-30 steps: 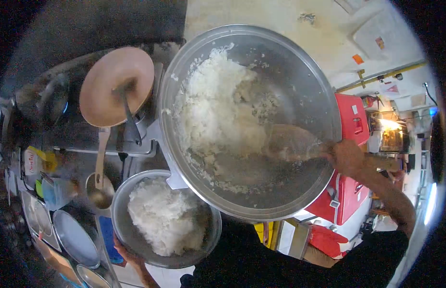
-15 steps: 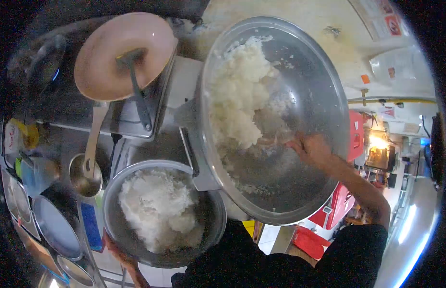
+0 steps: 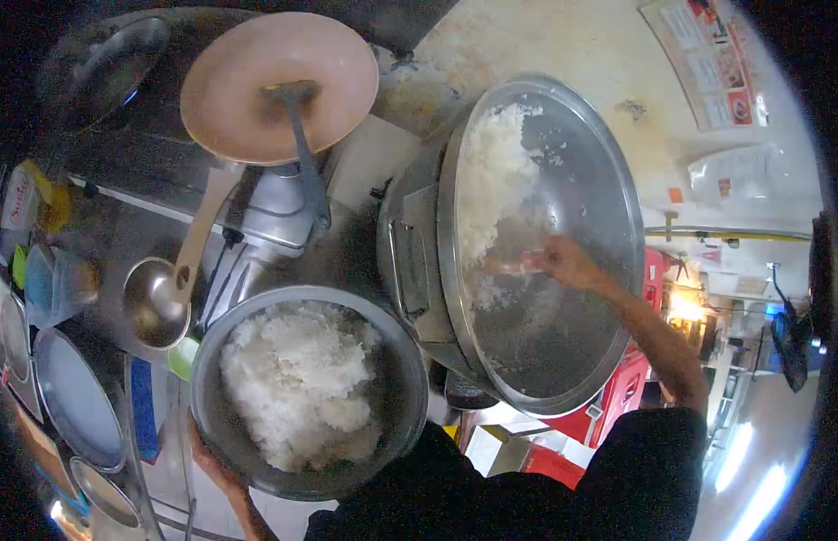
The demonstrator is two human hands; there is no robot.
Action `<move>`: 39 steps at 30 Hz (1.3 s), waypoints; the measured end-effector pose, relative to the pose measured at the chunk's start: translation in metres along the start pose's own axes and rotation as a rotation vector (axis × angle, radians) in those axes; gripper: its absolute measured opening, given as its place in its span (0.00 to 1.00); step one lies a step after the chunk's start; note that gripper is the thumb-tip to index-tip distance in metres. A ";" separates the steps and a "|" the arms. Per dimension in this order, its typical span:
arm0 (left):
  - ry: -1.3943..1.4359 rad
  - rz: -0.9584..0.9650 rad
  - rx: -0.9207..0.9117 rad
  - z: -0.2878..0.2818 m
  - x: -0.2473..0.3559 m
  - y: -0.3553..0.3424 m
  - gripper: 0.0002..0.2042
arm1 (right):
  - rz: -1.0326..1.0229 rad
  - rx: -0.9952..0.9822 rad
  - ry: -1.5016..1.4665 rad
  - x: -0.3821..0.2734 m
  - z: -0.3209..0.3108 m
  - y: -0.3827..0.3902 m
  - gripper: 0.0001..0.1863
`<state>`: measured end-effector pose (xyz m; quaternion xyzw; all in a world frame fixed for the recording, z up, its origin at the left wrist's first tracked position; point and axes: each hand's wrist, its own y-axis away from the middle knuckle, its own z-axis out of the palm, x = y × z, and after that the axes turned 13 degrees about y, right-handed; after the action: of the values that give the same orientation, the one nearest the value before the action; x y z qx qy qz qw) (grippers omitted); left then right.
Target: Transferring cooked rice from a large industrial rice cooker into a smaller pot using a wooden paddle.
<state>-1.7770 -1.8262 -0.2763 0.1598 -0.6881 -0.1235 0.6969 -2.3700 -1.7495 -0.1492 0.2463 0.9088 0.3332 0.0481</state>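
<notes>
Right hand [image 3: 563, 261] reaches deep into the big tilted steel pot [image 3: 608, 180], fingers closed on a blurred scoop, scraping white rice [image 3: 491, 171]. Left hand [image 3: 207, 455] grips the round steel bowl [image 3: 396, 361] of rice beneath, rim close to the pot's lip for short transfer.

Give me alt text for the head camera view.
A person's right hand reaches into a large tilted metal pot with cooked rice inside, while the left hand holds a metal bowl of rice below.
</notes>
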 end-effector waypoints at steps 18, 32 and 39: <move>0.057 0.126 -0.178 0.012 0.014 0.008 0.40 | 0.204 0.453 0.647 0.011 -0.076 0.097 0.26; 0.189 0.077 -0.151 0.003 -0.003 -0.002 0.45 | -0.337 0.385 1.006 -0.072 -0.139 -0.027 0.15; -0.194 0.180 -0.081 -0.003 0.001 0.001 0.38 | -0.342 0.239 0.756 -0.041 -0.118 -0.025 0.20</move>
<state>-1.7742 -1.8253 -0.2754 0.0565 -0.7583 -0.1028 0.6412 -2.3741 -1.8539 -0.0766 -0.0433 0.9225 0.2797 -0.2624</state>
